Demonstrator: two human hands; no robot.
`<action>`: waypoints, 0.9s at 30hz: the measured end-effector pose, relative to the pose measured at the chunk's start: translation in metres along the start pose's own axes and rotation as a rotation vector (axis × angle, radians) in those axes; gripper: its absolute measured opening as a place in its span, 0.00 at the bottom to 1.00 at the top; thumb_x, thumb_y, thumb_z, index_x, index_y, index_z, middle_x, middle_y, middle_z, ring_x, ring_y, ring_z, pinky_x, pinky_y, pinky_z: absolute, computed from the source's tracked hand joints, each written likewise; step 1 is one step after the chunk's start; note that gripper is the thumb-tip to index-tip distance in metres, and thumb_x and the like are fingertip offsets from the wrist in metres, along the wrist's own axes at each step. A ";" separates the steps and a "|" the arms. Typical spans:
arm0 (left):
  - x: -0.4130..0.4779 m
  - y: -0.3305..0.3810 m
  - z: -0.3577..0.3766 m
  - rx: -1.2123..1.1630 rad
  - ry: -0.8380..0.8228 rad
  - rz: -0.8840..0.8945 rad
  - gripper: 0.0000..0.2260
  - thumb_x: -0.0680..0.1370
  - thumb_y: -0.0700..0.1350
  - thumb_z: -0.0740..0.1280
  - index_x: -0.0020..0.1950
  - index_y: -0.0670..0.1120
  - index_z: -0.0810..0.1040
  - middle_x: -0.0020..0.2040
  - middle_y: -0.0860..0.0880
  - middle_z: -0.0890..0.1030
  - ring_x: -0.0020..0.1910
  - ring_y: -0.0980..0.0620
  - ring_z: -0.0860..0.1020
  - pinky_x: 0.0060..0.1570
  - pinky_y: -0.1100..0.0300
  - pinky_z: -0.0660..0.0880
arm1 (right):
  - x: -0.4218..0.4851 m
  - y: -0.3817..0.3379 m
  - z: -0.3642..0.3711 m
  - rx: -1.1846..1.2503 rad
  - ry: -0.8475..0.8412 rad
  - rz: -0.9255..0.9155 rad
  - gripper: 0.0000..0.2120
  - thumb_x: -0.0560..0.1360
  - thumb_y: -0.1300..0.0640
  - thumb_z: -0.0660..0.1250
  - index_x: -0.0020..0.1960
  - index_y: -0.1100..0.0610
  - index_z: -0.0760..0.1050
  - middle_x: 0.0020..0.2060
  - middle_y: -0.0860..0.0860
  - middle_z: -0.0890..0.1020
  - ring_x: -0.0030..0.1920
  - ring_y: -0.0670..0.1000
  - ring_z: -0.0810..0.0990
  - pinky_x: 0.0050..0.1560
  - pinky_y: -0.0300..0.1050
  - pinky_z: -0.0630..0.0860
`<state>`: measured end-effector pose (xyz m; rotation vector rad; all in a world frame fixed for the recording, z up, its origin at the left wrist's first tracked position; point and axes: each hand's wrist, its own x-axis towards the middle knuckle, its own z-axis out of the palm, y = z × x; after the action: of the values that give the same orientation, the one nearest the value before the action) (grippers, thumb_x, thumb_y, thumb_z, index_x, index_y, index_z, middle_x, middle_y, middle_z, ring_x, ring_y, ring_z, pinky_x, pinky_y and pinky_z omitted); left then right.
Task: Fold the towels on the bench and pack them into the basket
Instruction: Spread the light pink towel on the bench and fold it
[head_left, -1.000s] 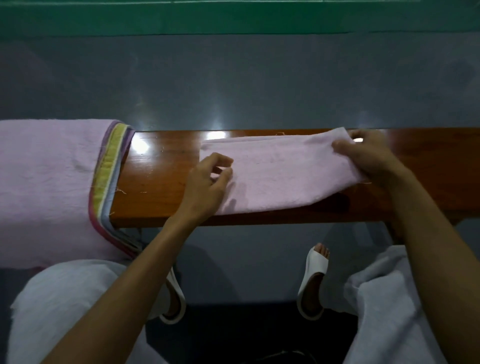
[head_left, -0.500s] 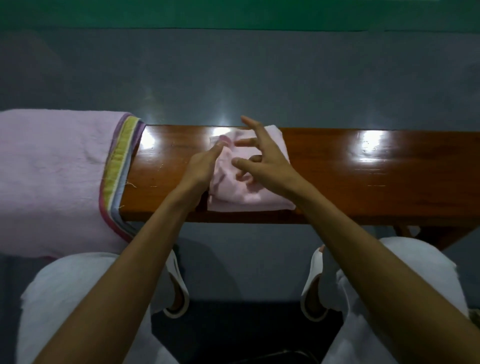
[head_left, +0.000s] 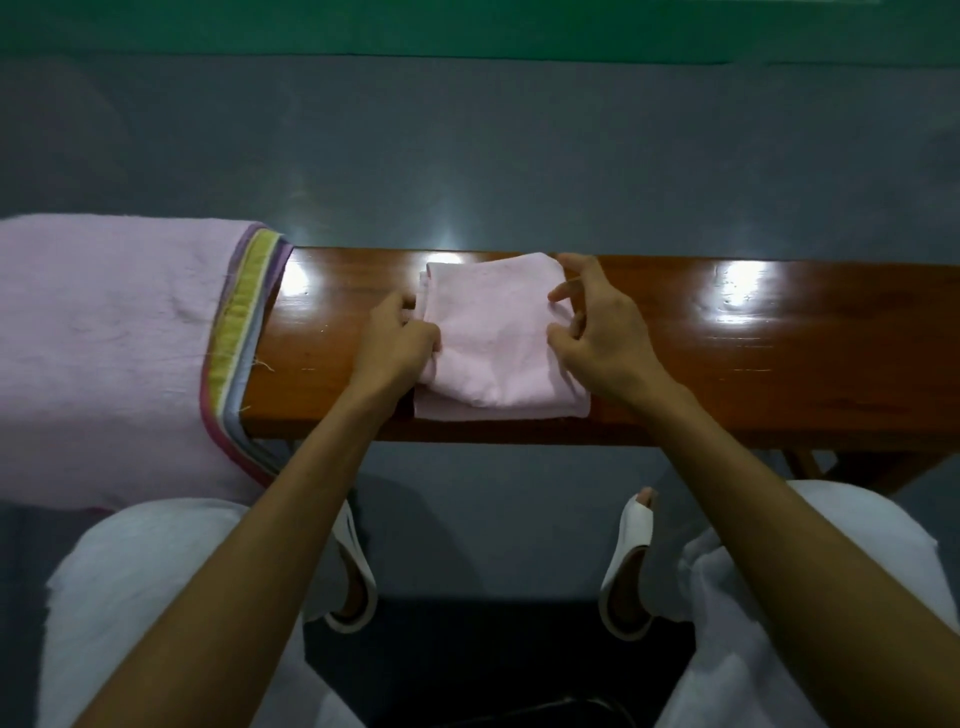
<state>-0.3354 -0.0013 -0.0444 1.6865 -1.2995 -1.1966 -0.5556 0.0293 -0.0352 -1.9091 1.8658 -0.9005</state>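
Observation:
A small pink towel (head_left: 493, 338), folded into a rough square, lies on the glossy wooden bench (head_left: 753, 353) in front of me. My left hand (head_left: 397, 345) grips its left edge with curled fingers. At the towel's right edge my right hand (head_left: 597, 327) hovers with loosely curled, spread fingers and holds nothing that I can see. The towel's near edge reaches the bench's front edge. No basket is in view.
A stack of towels (head_left: 104, 353), pink on top with striped borders, drapes over the bench's left end. The bench's right part shows bare wood with light glare. Below are my knees in white cloth and my feet in white sandals (head_left: 628, 561) on the grey floor.
The long pink towel has been folded in half from right to left into a square. My right hand has let go and drawn back to the right edge; my left hand still holds the left side.

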 end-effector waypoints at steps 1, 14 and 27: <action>0.001 -0.003 -0.001 0.074 0.048 -0.013 0.12 0.77 0.42 0.68 0.59 0.48 0.74 0.52 0.51 0.78 0.47 0.54 0.77 0.50 0.52 0.81 | 0.000 0.001 0.002 -0.042 0.030 -0.009 0.32 0.75 0.60 0.74 0.75 0.54 0.65 0.60 0.51 0.81 0.44 0.49 0.79 0.50 0.46 0.83; 0.000 -0.022 0.038 1.006 -0.061 0.637 0.28 0.86 0.61 0.41 0.84 0.53 0.41 0.84 0.50 0.39 0.82 0.48 0.36 0.78 0.43 0.36 | 0.000 0.000 0.036 -0.422 -0.252 -0.149 0.34 0.83 0.42 0.49 0.84 0.55 0.48 0.83 0.55 0.48 0.83 0.55 0.46 0.81 0.61 0.52; 0.013 -0.034 0.030 0.996 -0.018 0.403 0.51 0.70 0.81 0.36 0.84 0.49 0.38 0.84 0.48 0.38 0.82 0.45 0.36 0.79 0.36 0.38 | 0.006 0.018 0.038 -0.525 -0.336 0.013 0.47 0.72 0.24 0.39 0.83 0.49 0.37 0.82 0.50 0.38 0.82 0.58 0.36 0.80 0.66 0.41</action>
<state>-0.3513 -0.0046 -0.0893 1.8645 -2.3319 -0.2948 -0.5456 0.0143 -0.0738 -2.1582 2.0239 -0.0583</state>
